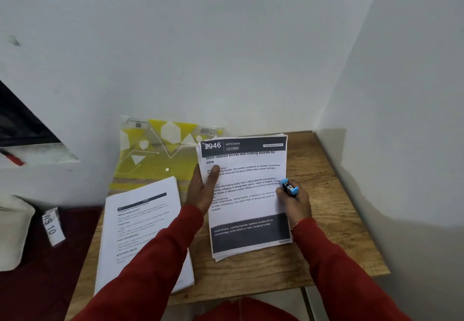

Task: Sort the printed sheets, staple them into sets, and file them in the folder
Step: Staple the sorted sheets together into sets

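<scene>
set in hand: while it lies on the wooden counter [326,220], the thin set of white printed sheets with a dark header reading "kitchen" [247,195] sits right of centre, edges slightly fanned at the bottom.
left hand: the left hand [203,190] grips the set's left edge, thumb pressed on top near the upper text, fingers under or behind the paper.
right hand: the right hand [295,205] has its grip closed round a small blue and black stapler [290,187], held at the set's right edge.
handling: these sheets look light, floppy and slick against each other, so they would likely slide out of line unless squared and pinched close to the corner that takes the staple; a hold mid-edge lets the far corners droop.
where to hold: probably best near the top left corner, flat between thumb and fingers, with the stapler brought to that corner.
unsorted pile: a thicker stack of white printed sheets [143,232] lies to the left on the counter, partly under the left sleeve.
folder: a translucent yellow plastic folder with white geometric shapes [155,160] leans at the back against the white wall, its lower edge behind the thick stack.
beyond: a white tag marked "ws 10" [51,225] lies off the counter at far left.
</scene>
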A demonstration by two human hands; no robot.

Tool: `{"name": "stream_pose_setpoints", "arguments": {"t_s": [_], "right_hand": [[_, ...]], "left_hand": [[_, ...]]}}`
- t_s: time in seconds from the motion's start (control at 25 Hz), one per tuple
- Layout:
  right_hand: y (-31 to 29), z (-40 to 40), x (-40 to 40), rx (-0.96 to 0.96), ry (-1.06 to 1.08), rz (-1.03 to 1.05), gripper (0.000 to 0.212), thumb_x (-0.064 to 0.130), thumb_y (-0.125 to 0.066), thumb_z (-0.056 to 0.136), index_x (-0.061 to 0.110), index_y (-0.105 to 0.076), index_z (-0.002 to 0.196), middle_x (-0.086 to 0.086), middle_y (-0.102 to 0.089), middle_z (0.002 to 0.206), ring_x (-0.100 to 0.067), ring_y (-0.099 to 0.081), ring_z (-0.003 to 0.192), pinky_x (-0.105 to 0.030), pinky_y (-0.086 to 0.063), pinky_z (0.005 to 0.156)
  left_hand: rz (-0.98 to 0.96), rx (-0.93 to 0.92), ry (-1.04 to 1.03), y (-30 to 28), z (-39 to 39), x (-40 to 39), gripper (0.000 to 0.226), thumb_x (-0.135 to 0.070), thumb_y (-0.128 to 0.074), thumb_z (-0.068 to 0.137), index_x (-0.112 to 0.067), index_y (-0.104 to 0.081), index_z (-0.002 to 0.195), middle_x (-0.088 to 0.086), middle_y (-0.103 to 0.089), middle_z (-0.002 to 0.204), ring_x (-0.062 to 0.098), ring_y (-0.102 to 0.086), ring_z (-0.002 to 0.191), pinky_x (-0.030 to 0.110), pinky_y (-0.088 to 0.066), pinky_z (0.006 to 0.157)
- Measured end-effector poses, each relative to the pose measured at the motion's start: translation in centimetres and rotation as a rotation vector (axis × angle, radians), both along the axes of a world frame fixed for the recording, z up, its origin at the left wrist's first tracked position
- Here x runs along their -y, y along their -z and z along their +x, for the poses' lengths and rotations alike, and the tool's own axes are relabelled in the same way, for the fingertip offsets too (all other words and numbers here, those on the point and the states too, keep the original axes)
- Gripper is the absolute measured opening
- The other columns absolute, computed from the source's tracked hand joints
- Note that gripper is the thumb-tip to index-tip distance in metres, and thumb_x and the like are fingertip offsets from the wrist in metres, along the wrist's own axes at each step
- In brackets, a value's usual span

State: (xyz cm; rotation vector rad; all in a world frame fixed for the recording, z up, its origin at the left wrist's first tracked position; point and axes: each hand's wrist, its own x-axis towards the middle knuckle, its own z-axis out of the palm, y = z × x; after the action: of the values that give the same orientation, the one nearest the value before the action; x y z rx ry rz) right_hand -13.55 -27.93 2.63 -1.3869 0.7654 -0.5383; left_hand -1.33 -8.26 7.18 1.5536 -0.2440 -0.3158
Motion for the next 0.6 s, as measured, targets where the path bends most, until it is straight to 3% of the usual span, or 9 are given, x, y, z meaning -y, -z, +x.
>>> {"name": "stream_pose_setpoints", "arguments": {"t_s": [0.08,0.24,0.48,0.6], "right_hand": [[0.3,0.0,0.0,-0.016,-0.024,0.018,0.027,-0.002,-0.062,0.087,0.023,-0.066,0.095,-0.003,-0.069,0.099,-0.018,-0.062,0.094,-0.03,-0.047,0.091],[1.1,-0.1,-0.1,-0.034,-0.025,0.055,0.026,-0.001,-0.063,0.087,0.023,-0.068,0.097,-0.001,-0.07,0.099,-0.018,-0.063,0.095,-0.031,-0.047,0.09],[1.4,0.0,0.3,-0.131,-0.006,0.024,0.026,0.001,-0.064,0.087,0.015,-0.067,0.108,-0.004,-0.069,0.102,-0.023,-0.064,0.1,-0.037,-0.047,0.095],[1.3,-0.1,0.6,-0.429,-0.078,-0.163,0.026,0.007,-0.062,0.087,0.015,-0.067,0.111,-0.007,-0.067,0.103,-0.03,-0.062,0.107,-0.029,-0.044,0.088]], "left_hand": [[-0.004,-0.027,-0.014,-0.7,0.0,0.3,0.031,-0.037,-0.057,0.094,-0.019,-0.057,0.12,-0.003,-0.071,0.107,0.01,-0.07,0.093,0.025,-0.057,0.076],[0.032,-0.056,-0.063,-0.5,0.0,0.8,0.02,-0.025,-0.057,0.097,-0.016,-0.06,0.114,-0.007,-0.07,0.097,0.0,-0.069,0.08,0.01,-0.05,0.062],[0.06,-0.123,-0.013,1.2,0.8,0.8,0.022,-0.023,-0.057,0.097,-0.014,-0.059,0.117,0.003,-0.07,0.106,0.017,-0.069,0.092,0.03,-0.057,0.079],[0.197,-0.161,0.003,3.5,1.5,0.7,0.029,-0.014,-0.059,0.095,-0.01,-0.051,0.123,0.012,-0.066,0.117,0.025,-0.065,0.099,0.043,-0.054,0.089]]}}
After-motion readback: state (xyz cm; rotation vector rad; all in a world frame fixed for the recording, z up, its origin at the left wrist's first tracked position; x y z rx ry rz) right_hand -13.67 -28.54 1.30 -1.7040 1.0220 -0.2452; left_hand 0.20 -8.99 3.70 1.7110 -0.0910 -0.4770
